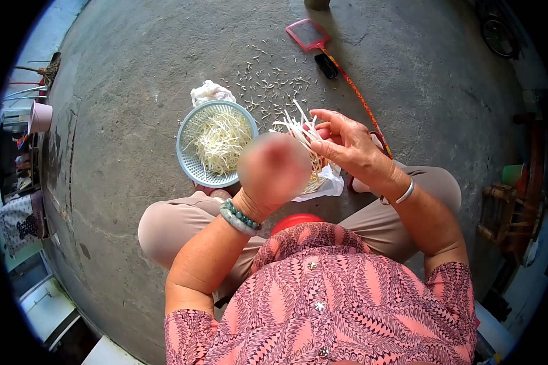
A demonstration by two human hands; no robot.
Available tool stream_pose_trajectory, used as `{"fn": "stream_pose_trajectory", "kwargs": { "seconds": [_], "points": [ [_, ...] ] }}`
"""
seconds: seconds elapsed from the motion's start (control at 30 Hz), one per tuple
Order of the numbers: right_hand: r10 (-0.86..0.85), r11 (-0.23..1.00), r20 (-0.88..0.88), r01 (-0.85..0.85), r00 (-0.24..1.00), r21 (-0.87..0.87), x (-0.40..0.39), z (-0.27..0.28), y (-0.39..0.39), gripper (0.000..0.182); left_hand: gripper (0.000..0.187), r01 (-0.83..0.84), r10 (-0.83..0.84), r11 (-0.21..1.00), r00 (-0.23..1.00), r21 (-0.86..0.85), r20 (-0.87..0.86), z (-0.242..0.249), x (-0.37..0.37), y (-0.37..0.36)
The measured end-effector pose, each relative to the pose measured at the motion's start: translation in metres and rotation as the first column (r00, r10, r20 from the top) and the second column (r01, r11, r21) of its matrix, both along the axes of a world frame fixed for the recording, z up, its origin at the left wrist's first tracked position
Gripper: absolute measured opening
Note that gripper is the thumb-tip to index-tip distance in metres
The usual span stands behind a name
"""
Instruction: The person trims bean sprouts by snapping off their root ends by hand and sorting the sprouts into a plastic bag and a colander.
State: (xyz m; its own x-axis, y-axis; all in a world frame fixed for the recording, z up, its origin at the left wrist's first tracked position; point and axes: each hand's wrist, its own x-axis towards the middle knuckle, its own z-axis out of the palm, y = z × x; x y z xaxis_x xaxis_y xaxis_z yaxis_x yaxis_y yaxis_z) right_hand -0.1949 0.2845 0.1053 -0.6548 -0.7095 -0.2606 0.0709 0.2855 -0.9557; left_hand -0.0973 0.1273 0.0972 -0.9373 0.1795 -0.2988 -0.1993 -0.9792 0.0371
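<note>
Long white bean sprouts [299,126] stick up in a loose bunch between my two hands. My right hand [353,146] has its thumb and curled fingers around the bunch from the right. Close beside it, my left hand [273,169] is covered by a blurred patch, so its fingers and anything in them are hidden. Below the hands, more sprouts [315,181] lie on a white plastic bag [330,184], partly covered by my hands. To the left, a light blue colander [184,157] holds a heap of pale sprouts [219,141].
Small scraps [274,82] are scattered on the concrete floor [146,73] ahead. A crumpled white bag [212,92] touches the colander's far rim. A pink fly swatter [309,34] with a long orange handle lies at the right, beside a black object [326,66].
</note>
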Motion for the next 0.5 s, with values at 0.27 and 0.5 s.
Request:
{"fn": "stream_pose_trajectory", "kwargs": {
  "seconds": [0.27, 0.5],
  "points": [
    [-0.076, 0.997, 0.002, 0.076, 0.997, -0.021, -0.0052, 0.0037, 0.0057, 0.053, 0.040, -0.011, 0.011, 1.000, 1.000, 0.006, -0.005, 0.0003, 0.0018, -0.0009],
    [-0.052, 0.998, -0.051, 0.049, 0.997, -0.043, -0.0041, 0.0094, 0.0080, 0.036, 0.038, -0.020, 0.020, 1.000, 1.000, 0.002, -0.004, 0.0001, 0.0037, -0.0017]
  ]
}}
